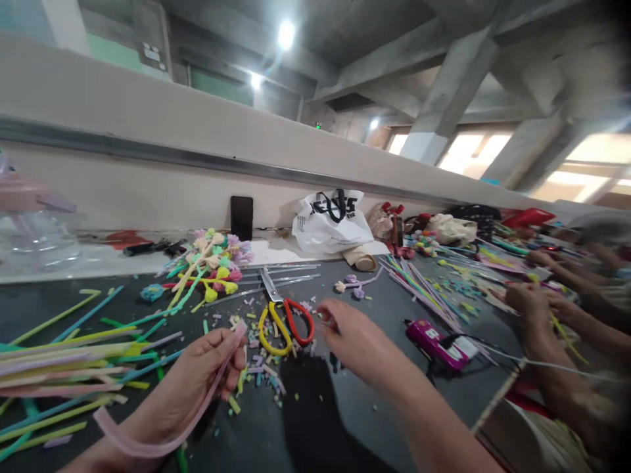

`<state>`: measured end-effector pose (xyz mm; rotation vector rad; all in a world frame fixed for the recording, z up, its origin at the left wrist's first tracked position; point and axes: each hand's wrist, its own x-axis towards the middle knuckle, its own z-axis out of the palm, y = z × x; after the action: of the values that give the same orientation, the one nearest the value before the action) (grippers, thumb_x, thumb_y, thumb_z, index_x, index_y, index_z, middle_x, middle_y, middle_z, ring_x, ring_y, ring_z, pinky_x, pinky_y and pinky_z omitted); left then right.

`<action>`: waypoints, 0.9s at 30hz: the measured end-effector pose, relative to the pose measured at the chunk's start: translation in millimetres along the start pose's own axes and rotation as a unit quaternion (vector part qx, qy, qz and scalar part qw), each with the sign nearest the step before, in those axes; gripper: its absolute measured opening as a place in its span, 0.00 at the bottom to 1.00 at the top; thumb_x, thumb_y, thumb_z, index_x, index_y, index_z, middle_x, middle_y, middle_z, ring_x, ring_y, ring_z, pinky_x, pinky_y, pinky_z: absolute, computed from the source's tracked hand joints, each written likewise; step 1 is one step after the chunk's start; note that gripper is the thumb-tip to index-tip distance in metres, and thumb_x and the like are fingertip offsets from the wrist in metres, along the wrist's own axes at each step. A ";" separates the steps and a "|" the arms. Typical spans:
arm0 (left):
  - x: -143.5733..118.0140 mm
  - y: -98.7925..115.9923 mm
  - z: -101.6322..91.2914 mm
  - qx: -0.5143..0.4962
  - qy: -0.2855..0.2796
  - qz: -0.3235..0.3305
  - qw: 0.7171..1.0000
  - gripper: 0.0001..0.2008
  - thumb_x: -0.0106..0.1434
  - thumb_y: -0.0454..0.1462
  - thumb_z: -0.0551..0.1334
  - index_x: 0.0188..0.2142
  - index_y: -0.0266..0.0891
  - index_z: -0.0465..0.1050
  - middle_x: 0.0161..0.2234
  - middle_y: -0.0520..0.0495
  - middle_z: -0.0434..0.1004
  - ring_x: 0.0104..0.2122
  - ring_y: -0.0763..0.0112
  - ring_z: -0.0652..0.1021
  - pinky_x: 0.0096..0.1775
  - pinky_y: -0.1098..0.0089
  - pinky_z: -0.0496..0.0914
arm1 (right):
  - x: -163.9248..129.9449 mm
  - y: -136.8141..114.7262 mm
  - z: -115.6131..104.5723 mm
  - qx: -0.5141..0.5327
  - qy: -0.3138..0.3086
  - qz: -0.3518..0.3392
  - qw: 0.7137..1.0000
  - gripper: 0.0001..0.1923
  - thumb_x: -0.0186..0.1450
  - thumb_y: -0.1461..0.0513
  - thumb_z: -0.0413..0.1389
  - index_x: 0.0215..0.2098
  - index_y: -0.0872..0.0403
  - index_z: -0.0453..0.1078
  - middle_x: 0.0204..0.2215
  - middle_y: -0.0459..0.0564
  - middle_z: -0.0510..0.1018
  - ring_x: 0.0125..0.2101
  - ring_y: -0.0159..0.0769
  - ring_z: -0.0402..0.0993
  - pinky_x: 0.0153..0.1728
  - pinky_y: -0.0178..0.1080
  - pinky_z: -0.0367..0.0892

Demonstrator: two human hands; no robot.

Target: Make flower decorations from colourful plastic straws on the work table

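Note:
My left hand is closed round a pale pink pipe cleaner. One end pokes up past the fingertips, and the rest curves down across the wrist. My right hand hovers over the dark table, loosely bent with its fingers apart, and I see nothing in it. Just left of it lies a pair of scissors with one yellow and one red handle, blades pointing away. Small cut pieces of pipe cleaner are scattered around the scissors and between both hands.
Loose pipe cleaners lie at left. A bunch of pipe-cleaner flowers sits near a phone against the partition. Behind are a white bag and a clear jug. A purple device with cables and other people's arms are at right.

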<state>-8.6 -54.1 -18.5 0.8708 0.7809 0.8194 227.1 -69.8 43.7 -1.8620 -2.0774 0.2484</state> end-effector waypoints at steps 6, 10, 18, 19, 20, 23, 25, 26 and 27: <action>0.8 -3.6 1.7 -0.003 -0.012 0.002 1.000 0.15 0.57 0.47 0.56 0.25 0.37 0.64 0.18 0.56 0.63 0.12 0.84 0.59 0.13 0.80 0.50 | -35.3 52.9 12.2 -0.159 -0.025 0.150 0.976 0.24 0.60 0.58 0.48 0.52 0.61 0.57 0.47 0.62 0.68 0.48 0.49 0.63 0.43 0.46 0.58; 1.8 -6.1 -0.3 -0.018 -0.029 0.035 0.999 0.16 0.59 0.46 0.54 0.25 0.35 0.64 0.17 0.56 0.60 0.12 0.87 0.53 0.14 0.79 0.45 | -43.1 68.1 26.0 -0.119 -0.039 0.134 0.983 0.32 0.54 0.56 0.55 0.54 0.62 0.56 0.49 0.62 0.67 0.49 0.50 0.62 0.46 0.46 0.57; 2.4 -2.1 -2.0 -0.101 -0.056 0.018 0.993 0.11 0.58 0.42 0.58 0.27 0.35 0.62 0.23 0.54 0.61 0.15 0.87 0.51 0.16 0.80 0.42 | -48.9 93.4 17.7 -0.004 0.108 0.134 0.985 0.19 0.56 0.60 0.49 0.45 0.56 0.65 0.39 0.58 0.75 0.40 0.47 0.70 0.42 0.45 0.62; 2.3 -1.5 -1.5 -0.110 -0.057 0.018 0.992 0.11 0.58 0.41 0.58 0.27 0.35 0.62 0.24 0.54 0.61 0.15 0.88 0.51 0.16 0.80 0.42 | -50.0 89.7 12.9 0.045 0.135 0.143 0.979 0.18 0.56 0.59 0.50 0.45 0.55 0.65 0.36 0.56 0.75 0.36 0.45 0.71 0.39 0.44 0.64; 2.0 -0.9 -1.1 -0.119 -0.060 0.017 0.991 0.11 0.58 0.41 0.58 0.27 0.34 0.63 0.24 0.54 0.61 0.15 0.88 0.51 0.16 0.80 0.42 | -51.5 83.0 8.2 0.108 0.161 0.152 0.969 0.17 0.57 0.57 0.50 0.44 0.54 0.65 0.32 0.53 0.75 0.33 0.43 0.71 0.36 0.43 0.64; 0.8 1.2 -0.1 -0.145 -0.061 0.016 0.987 0.10 0.57 0.39 0.60 0.27 0.34 0.63 0.23 0.54 0.61 0.15 0.88 0.51 0.15 0.81 0.42 | -57.8 47.6 -0.9 0.391 0.204 0.147 0.885 0.14 0.57 0.53 0.52 0.38 0.52 0.68 0.26 0.49 0.72 0.26 0.38 0.67 0.29 0.39 0.64; 0.1 2.6 0.4 -0.156 -0.057 0.011 0.986 0.09 0.56 0.38 0.60 0.27 0.33 0.63 0.23 0.54 0.61 0.15 0.89 0.52 0.15 0.82 0.42 | -63.0 18.2 0.7 0.561 0.211 0.163 0.784 0.14 0.57 0.52 0.52 0.36 0.51 0.68 0.29 0.51 0.73 0.24 0.36 0.65 0.27 0.40 0.64; 0.0 3.2 0.7 -0.160 -0.054 0.009 0.986 0.09 0.56 0.37 0.61 0.28 0.34 0.63 0.23 0.54 0.61 0.15 0.89 0.52 0.15 0.82 0.42 | -65.5 4.2 4.0 0.612 0.188 0.159 0.752 0.15 0.57 0.51 0.52 0.37 0.51 0.69 0.30 0.51 0.73 0.23 0.35 0.64 0.26 0.40 0.64; -0.1 3.8 1.0 -0.164 -0.051 0.009 0.985 0.09 0.56 0.37 0.61 0.28 0.34 0.63 0.23 0.54 0.62 0.15 0.89 0.52 0.15 0.83 0.43 | -67.8 -8.2 8.7 0.647 0.169 0.144 0.729 0.17 0.56 0.50 0.52 0.37 0.51 0.69 0.29 0.52 0.72 0.22 0.35 0.64 0.25 0.40 0.63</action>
<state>-8.9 -53.0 -14.7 0.6194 0.5290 0.8821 222.0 -136.9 29.5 -1.1054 -0.7997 1.0204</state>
